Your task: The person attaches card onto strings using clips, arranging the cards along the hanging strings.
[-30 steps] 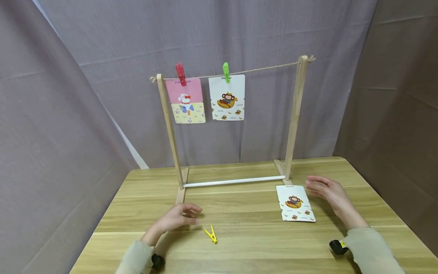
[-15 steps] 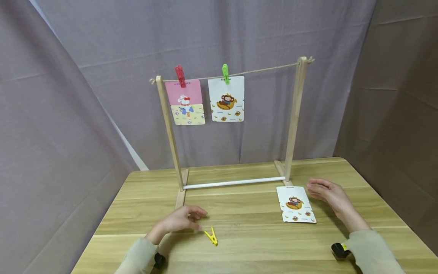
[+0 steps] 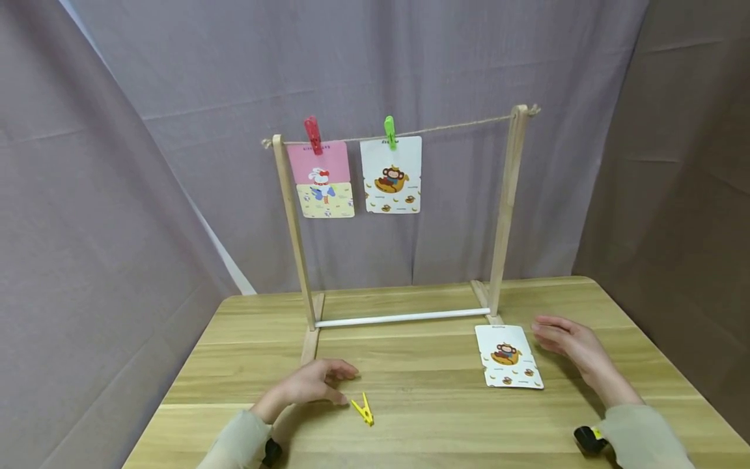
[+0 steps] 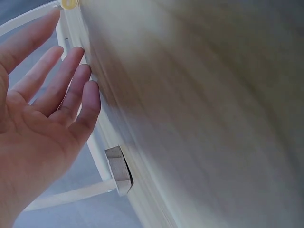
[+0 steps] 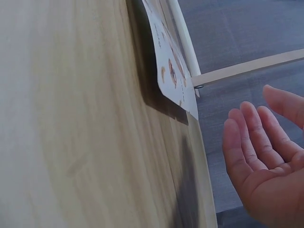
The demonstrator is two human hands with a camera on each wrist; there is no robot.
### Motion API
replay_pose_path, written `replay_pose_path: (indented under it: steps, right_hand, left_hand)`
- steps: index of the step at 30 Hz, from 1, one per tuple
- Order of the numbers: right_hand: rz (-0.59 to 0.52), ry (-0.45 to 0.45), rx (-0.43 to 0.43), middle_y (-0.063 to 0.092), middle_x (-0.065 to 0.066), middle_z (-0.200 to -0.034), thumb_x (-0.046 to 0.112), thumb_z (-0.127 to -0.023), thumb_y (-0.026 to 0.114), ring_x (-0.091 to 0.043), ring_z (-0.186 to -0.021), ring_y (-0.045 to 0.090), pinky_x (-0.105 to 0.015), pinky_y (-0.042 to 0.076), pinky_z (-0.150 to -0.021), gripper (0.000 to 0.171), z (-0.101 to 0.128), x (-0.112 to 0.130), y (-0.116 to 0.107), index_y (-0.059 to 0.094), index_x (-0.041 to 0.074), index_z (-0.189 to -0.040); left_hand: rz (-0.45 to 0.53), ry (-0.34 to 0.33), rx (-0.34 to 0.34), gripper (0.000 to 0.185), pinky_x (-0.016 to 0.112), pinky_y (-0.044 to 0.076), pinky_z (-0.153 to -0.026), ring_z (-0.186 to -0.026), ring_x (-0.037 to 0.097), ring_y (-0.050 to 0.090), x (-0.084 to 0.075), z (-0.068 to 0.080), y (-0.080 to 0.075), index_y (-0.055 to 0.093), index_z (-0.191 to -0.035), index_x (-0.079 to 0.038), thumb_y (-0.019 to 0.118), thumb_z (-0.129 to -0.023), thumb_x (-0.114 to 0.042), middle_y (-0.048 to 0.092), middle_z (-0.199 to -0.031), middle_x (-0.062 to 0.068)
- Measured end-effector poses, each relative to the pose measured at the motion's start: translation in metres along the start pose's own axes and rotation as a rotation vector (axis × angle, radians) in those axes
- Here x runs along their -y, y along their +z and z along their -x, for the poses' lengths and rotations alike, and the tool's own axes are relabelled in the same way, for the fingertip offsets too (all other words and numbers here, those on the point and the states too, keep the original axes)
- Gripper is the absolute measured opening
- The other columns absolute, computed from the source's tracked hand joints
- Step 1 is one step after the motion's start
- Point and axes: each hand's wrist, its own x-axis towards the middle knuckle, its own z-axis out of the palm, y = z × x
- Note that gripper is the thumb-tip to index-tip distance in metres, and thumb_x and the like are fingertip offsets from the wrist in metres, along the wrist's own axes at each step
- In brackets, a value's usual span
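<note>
My left hand point(image 3: 310, 383) hovers low over the table with relaxed fingers and holds nothing. Just right of its thumb lies a yellow clothespin point(image 3: 364, 410) on the wood. A white card with a monkey on a banana point(image 3: 507, 357) lies on the right part of the table. Close to that card's right edge is my right hand point(image 3: 574, 348), loosely bent and apart from it. In the right wrist view the palm point(image 5: 273, 166) shows nothing in it, and the card point(image 5: 168, 66) is seen edge-on. The left wrist view also shows a bare palm point(image 4: 38, 123).
A wooden frame point(image 3: 505, 215) with a string point(image 3: 457, 125) stands at the back. A red clothespin point(image 3: 313, 135) holds a pink and yellow rabbit card point(image 3: 325, 195); a green clothespin point(image 3: 390, 132) holds another monkey card point(image 3: 392, 195). A white rod point(image 3: 404, 318) joins the frame's feet.
My left hand has moved slightly right, closer to the yellow clothespin. My right hand stays beside the card. The whole scene sits a little lower in the head view.
</note>
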Motion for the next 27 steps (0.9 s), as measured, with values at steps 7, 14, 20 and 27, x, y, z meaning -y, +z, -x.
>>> replay_pose_path:
  steps: [7, 14, 20, 27]
  right_hand:
    - [0.074, 0.005, -0.019, 0.068, 0.015, -0.107, 0.027, -0.1, 0.066, 0.001, -0.092, 0.066, -0.025, 0.057, -0.083, 0.058, -0.0009, -0.0054, 0.0007, 0.048, -0.014, -0.137]
    - [0.095, 0.014, -0.012, 0.072, 0.0, -0.112, 0.026, -0.1, 0.066, 0.001, -0.092, 0.066, -0.025, 0.057, -0.082, 0.06, -0.0023, -0.0073, -0.0012, 0.046, -0.014, -0.139]
    - [0.125, 0.024, -0.008, 0.071, -0.011, -0.117, 0.028, -0.1, 0.066, 0.001, -0.091, 0.065, -0.026, 0.057, -0.082, 0.063, -0.0021, -0.0075, -0.0003, 0.044, -0.016, -0.14]
    - [0.129, 0.038, 0.001, 0.068, -0.01, -0.12, 0.028, -0.1, 0.066, 0.003, -0.091, 0.064, -0.027, 0.057, -0.083, 0.064, -0.0041, -0.009, 0.0005, 0.044, -0.017, -0.14]
  left_hand:
    - [-0.042, -0.013, 0.009, 0.053, 0.033, 0.05, -0.097, -0.114, 0.03, 0.06, -0.0011, -0.0049, 0.0044, 0.061, -0.131, 0.0, 0.081, -0.083, -0.007, 0.065, -0.127, 0.013]
    - [-0.071, -0.011, 0.014, 0.049, 0.032, 0.05, -0.096, -0.111, 0.026, 0.061, -0.002, -0.0086, 0.0052, 0.064, -0.129, -0.002, 0.081, -0.083, -0.007, 0.067, -0.124, 0.009]
    - [-0.082, -0.022, 0.024, 0.047, 0.032, 0.05, -0.093, -0.107, 0.025, 0.061, -0.0051, -0.0093, 0.0046, 0.066, -0.127, -0.004, 0.082, -0.083, -0.007, 0.067, -0.118, 0.007]
    - [-0.086, -0.022, 0.057, 0.048, 0.034, 0.049, -0.098, -0.112, 0.025, 0.059, -0.0076, -0.0086, 0.0043, 0.065, -0.129, -0.005, 0.082, -0.083, -0.008, 0.066, -0.123, 0.005]
